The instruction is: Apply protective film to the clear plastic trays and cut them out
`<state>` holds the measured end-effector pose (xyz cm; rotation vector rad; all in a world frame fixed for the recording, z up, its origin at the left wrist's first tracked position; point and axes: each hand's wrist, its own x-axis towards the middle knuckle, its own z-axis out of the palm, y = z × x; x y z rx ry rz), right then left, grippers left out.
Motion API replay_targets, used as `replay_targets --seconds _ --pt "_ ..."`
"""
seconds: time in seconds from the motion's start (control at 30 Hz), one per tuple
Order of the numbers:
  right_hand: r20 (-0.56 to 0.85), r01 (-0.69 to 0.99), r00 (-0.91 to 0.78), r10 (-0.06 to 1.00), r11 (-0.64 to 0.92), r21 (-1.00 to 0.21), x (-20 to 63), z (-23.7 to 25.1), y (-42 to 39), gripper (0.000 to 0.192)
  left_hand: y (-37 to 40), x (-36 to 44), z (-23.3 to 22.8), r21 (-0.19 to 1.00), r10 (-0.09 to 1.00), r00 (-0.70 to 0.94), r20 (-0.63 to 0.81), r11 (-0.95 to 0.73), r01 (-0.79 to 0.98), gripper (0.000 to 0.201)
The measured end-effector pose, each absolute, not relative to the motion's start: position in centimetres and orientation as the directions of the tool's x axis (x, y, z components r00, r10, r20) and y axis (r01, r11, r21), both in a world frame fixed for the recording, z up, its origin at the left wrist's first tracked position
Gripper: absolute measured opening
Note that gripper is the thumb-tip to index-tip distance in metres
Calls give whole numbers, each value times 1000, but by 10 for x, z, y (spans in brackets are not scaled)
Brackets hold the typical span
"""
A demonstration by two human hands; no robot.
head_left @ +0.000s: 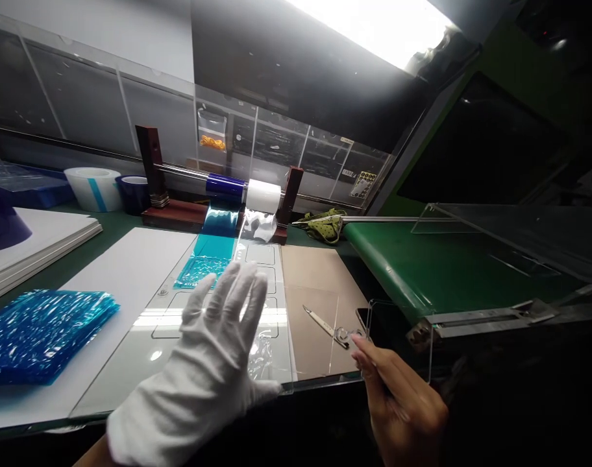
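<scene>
My left hand (218,344), in a white glove, is open with its fingers apart above a clear sheet (125,363) printed with rounded rectangular outlines. Beyond its fingertips, a strip of blue film (213,246) runs down from a blue roll (225,186) onto the sheet. Beside it, a strip of clear film (259,227) hangs from a white roll (263,194). My bare right hand (398,395) pinches a thin clear plastic panel (345,335) by its edge; its full outline is hard to make out. Behind the panel, a slim white craft knife (322,324) lies on a beige board (315,269).
A stack of blue film pieces (43,331) lies on white paper at left. Tape rolls (94,188) stand behind. A wooden roll holder (179,214) crosses the back. At right are a green conveyor belt (393,259), a spotted green pouch (325,226) and a dark phone-like object (362,316).
</scene>
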<state>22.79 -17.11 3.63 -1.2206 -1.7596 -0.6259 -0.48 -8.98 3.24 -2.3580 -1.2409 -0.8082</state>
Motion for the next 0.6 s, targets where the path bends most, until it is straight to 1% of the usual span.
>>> replay_targets --seconds 0.07,0.2,0.27,0.37,0.47,0.53,0.6 --pt "869 903 -144 473 422 -80 221 38 -168 32 -86 7 31 -95 575 484 659 -575 813 137" --pt "861 863 -176 476 495 -97 204 42 -156 32 -81 19 28 -124 593 506 627 -565 815 144" --pt "853 839 -191 486 532 -116 197 45 -152 31 -79 17 26 -128 597 511 618 -565 815 140" --pt "833 800 -188 520 573 -177 194 52 -150 29 -75 1 22 -115 589 502 633 -569 814 128" --pt "809 798 -168 564 559 -224 205 63 -158 40 -71 -26 18 -82 634 493 596 -563 823 118" --pt "795 841 -175 581 508 -187 218 69 -163 44 -70 -47 18 -49 684 498 533 -563 825 114" --pt "772 888 -215 598 449 -101 232 74 -164 51 -71 -66 18 -17 722 497 481 -559 829 109"
